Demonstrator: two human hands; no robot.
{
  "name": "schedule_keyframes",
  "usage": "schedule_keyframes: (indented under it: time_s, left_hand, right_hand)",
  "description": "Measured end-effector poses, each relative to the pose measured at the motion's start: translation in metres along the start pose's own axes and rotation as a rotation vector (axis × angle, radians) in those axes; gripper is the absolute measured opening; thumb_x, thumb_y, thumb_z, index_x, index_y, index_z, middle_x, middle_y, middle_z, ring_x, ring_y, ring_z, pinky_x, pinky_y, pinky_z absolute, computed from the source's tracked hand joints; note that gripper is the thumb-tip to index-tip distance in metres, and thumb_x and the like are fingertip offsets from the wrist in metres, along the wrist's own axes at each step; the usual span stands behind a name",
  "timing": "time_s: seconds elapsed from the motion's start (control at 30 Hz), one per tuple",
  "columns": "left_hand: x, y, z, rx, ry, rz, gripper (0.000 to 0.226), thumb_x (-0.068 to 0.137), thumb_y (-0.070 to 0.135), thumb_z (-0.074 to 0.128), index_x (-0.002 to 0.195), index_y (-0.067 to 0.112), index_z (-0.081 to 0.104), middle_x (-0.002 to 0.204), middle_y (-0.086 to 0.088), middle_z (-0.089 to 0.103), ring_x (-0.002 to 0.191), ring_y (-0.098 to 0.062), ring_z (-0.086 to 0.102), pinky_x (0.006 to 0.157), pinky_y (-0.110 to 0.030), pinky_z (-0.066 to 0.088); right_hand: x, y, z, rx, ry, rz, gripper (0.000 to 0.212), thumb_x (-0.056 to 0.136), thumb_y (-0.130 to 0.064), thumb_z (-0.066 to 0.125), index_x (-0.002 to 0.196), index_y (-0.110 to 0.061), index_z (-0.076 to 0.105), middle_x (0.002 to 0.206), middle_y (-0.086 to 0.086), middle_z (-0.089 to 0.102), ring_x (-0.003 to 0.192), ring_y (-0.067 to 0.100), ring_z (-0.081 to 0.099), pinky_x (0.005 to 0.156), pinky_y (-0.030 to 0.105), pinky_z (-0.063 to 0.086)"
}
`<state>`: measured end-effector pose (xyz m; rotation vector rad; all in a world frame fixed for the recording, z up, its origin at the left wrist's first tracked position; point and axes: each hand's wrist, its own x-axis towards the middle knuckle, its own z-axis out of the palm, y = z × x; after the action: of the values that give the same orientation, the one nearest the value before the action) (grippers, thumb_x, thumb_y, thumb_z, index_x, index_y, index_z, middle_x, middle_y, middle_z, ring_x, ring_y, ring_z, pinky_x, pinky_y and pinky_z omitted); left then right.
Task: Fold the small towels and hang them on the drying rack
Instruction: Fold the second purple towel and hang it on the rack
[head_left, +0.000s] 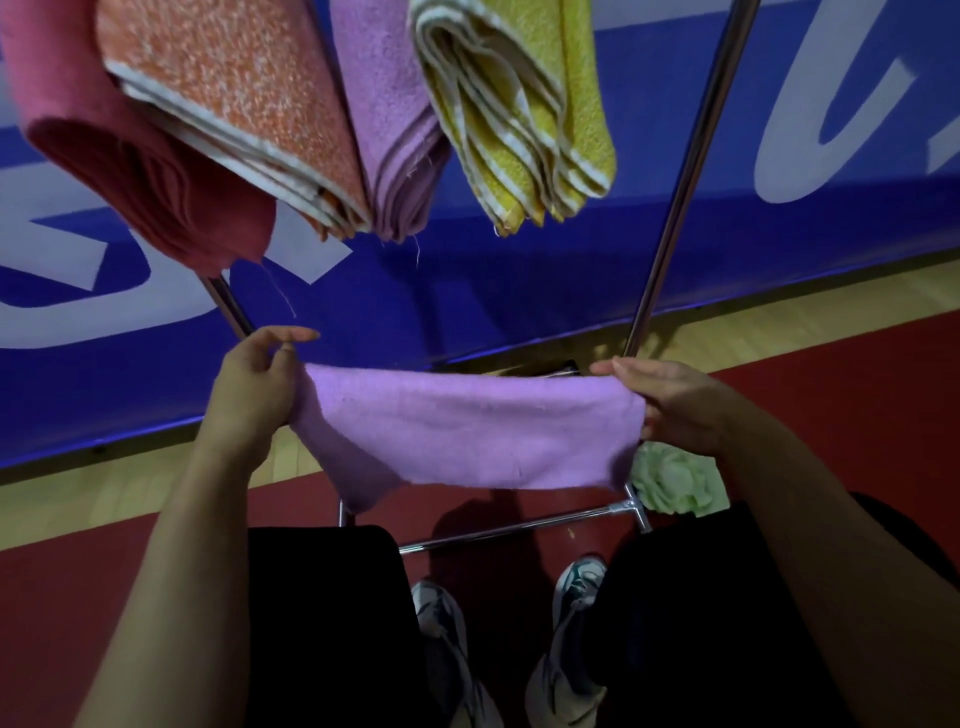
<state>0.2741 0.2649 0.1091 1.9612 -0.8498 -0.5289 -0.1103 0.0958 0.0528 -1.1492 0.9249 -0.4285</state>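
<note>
We see a dim, indoor frame with saturated colour. Soft shadows from overhead light pool on the dark red floor (810, 415) under the shiny chrome rack poles (691, 171), which catch thin highlights. Wide-angle distortion bends the edges; the folded hanging towels (234, 98) at the top look smeared and soft.
</note>
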Motion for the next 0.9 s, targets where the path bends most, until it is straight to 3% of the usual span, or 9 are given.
schedule_keyframes:
  time_s: [0.07, 0.13, 0.27, 0.33, 0.43, 0.53, 0.73, 0.83, 0.9]
  left_hand:
    - [0.0, -0.001, 0.001, 0.129, -0.035, 0.007, 0.026, 0.11, 0.024, 0.045, 0.128, 0.024, 0.065, 0.089, -0.004, 0.054, 0.092, -0.028, 0.056, 0.084, -0.053, 0.055]
    - [0.003, -0.003, 0.003, 0.227, -0.037, -0.008, 0.028, 0.109, 0.023, 0.05, 0.134, 0.021, 0.061, 0.106, -0.008, 0.059, 0.1, -0.03, 0.058, 0.092, -0.052, 0.056]
    - [0.008, -0.008, -0.002, 0.352, -0.026, -0.019, 0.028, 0.104, 0.015, 0.055, 0.128, 0.01, 0.069, 0.118, -0.018, 0.068, 0.106, -0.037, 0.063, 0.092, -0.044, 0.051]
    - [0.007, -0.01, -0.004, 0.4, -0.054, -0.04, 0.026, 0.102, 0.014, 0.059, 0.122, 0.007, 0.074, 0.122, -0.023, 0.07, 0.112, -0.04, 0.064, 0.095, -0.046, 0.052]
    - [0.005, -0.008, -0.003, 0.422, -0.081, -0.083, 0.019, 0.101, 0.015, 0.064, 0.112, 0.006, 0.077, 0.118, -0.023, 0.07, 0.101, -0.036, 0.065, 0.086, -0.041, 0.053]
    - [0.002, -0.005, -0.001, 0.415, -0.124, -0.118, 0.01, 0.101, 0.016, 0.065, 0.101, 0.011, 0.074, 0.104, -0.016, 0.066, 0.072, -0.019, 0.057, 0.057, -0.029, 0.044]
    - [-0.001, -0.006, -0.003, 0.445, -0.285, -0.281, 0.012, 0.098, 0.019, 0.07, 0.091, 0.011, 0.077, 0.086, -0.013, 0.069, 0.069, -0.021, 0.062, 0.036, -0.022, 0.048]
    - [0.003, -0.013, -0.009, 0.473, -0.319, -0.319, 0.033, 0.093, 0.041, 0.076, 0.086, 0.009, 0.08, 0.083, -0.017, 0.075, 0.071, -0.028, 0.069, 0.06, -0.031, 0.06]
    - [0.006, -0.015, -0.011, 0.503, -0.293, -0.328, 0.046, 0.091, 0.051, 0.075, 0.08, 0.006, 0.08, 0.078, -0.02, 0.075, 0.068, -0.032, 0.07, 0.072, -0.043, 0.061]
  right_hand:
    - [-0.003, -0.002, 0.002, -0.117, -0.02, -0.039, 0.025, 0.086, -0.034, 0.074, 0.109, -0.025, 0.079, 0.102, 0.007, 0.075, 0.089, 0.014, 0.07, 0.082, 0.033, 0.056]
    - [-0.005, -0.003, 0.003, -0.437, -0.034, -0.134, 0.024, 0.095, -0.017, 0.07, 0.117, -0.024, 0.076, 0.118, -0.004, 0.076, 0.108, 0.002, 0.069, 0.097, 0.021, 0.054]
    - [-0.002, 0.005, 0.011, -0.924, -0.127, -0.21, 0.037, 0.09, -0.004, 0.074, 0.126, -0.013, 0.071, 0.122, -0.007, 0.068, 0.092, -0.024, 0.06, 0.083, 0.002, 0.045]
    - [0.0, 0.009, 0.014, -1.033, -0.163, -0.215, 0.037, 0.09, -0.004, 0.074, 0.126, -0.008, 0.071, 0.117, -0.002, 0.067, 0.092, -0.01, 0.063, 0.077, 0.003, 0.042]
    - [0.003, 0.01, 0.014, -1.195, -0.077, -0.219, 0.031, 0.091, -0.009, 0.071, 0.122, -0.008, 0.072, 0.106, 0.006, 0.066, 0.1, 0.021, 0.064, 0.078, 0.025, 0.044]
    - [0.007, 0.011, 0.01, -1.252, -0.032, -0.214, 0.018, 0.092, -0.012, 0.068, 0.106, -0.003, 0.074, 0.097, 0.019, 0.07, 0.096, 0.033, 0.066, 0.081, 0.036, 0.042]
    - [0.007, 0.008, -0.002, -1.254, -0.018, -0.268, 0.015, 0.094, -0.024, 0.071, 0.099, -0.012, 0.076, 0.092, 0.014, 0.07, 0.092, 0.028, 0.064, 0.079, 0.034, 0.041]
    - [0.004, 0.009, -0.015, -1.123, 0.097, -0.453, 0.009, 0.09, -0.023, 0.078, 0.084, -0.024, 0.071, 0.077, 0.005, 0.06, 0.09, 0.02, 0.051, 0.074, 0.026, 0.037]
    - [0.0, 0.004, -0.016, -1.025, 0.179, -0.565, 0.008, 0.09, -0.019, 0.078, 0.09, -0.012, 0.074, 0.085, 0.006, 0.061, 0.092, 0.018, 0.05, 0.079, 0.026, 0.038]
